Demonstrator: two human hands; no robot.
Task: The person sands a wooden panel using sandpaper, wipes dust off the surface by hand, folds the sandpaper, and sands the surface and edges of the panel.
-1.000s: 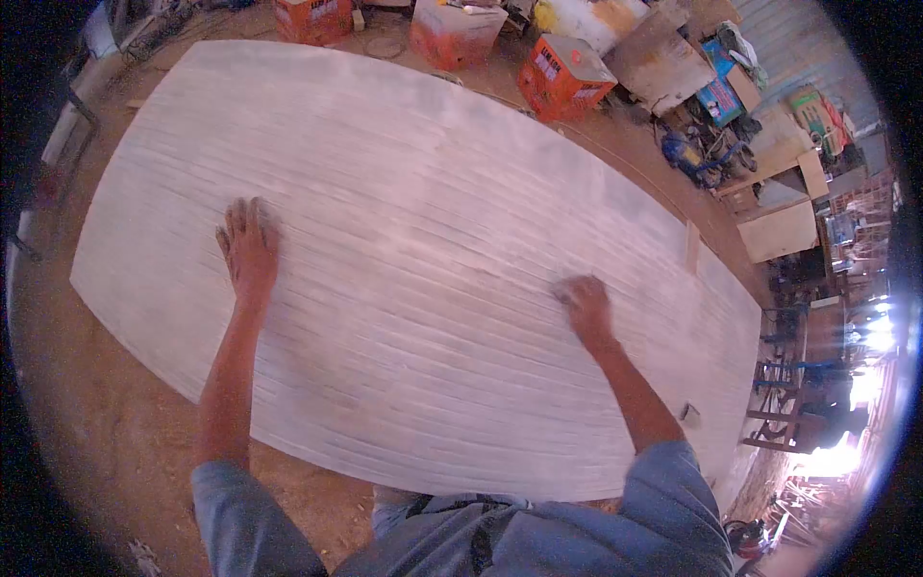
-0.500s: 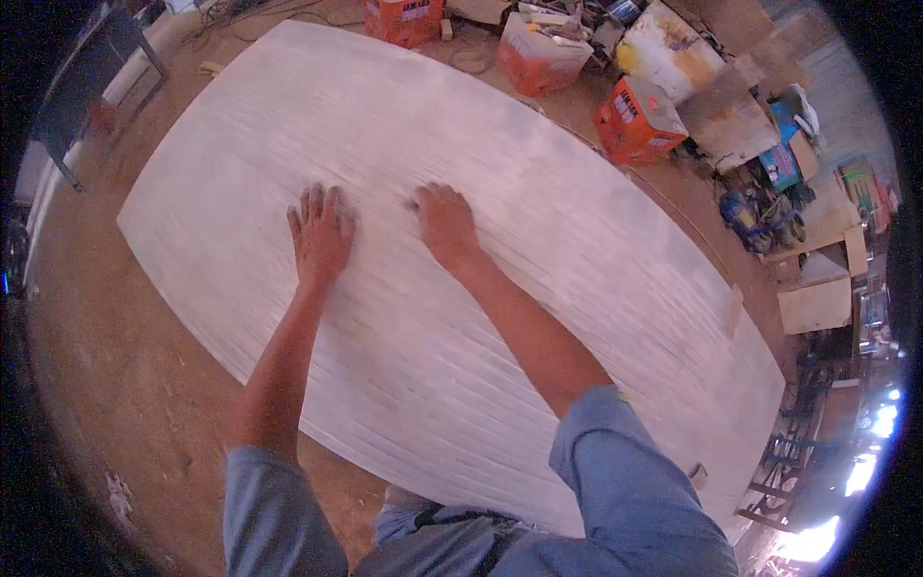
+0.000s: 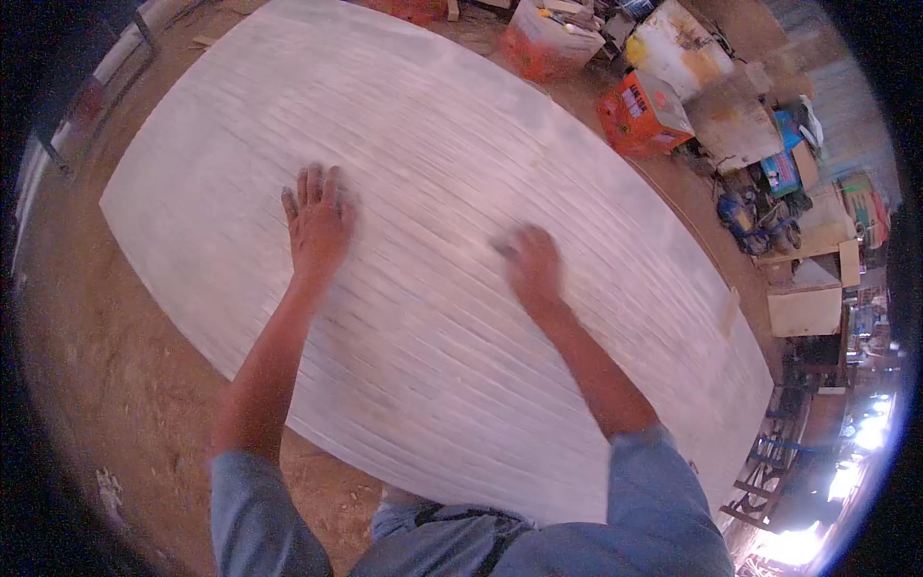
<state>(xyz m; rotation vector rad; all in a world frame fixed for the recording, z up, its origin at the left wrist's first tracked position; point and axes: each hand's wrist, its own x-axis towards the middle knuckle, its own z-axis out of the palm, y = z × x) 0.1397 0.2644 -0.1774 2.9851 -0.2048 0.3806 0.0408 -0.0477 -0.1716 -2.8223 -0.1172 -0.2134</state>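
Note:
A large white panel (image 3: 423,317) with bowed long sides and streaky lines along it fills most of the head view. My left hand (image 3: 319,226) lies flat on its left half, fingers stretched and slightly spread, fingertips dusty and dark. Farther right, over the middle of the panel, my right hand (image 3: 535,266) is curled and smeared by motion. A small dark patch shows at its left side, by the fingers. Whatever it presses on the panel is too blurred to name.
Orange-and-white boxes (image 3: 644,113) stand on the brown floor (image 3: 115,356) beyond the panel. A stained white board (image 3: 676,50), a blue power tool (image 3: 742,219) and cardboard pieces crowd the right side. Metal frames (image 3: 769,481) stand at the lower right.
My right hand has slid right and toward me across the panel. My left hand stays nearly in place. The whole view has shifted slightly.

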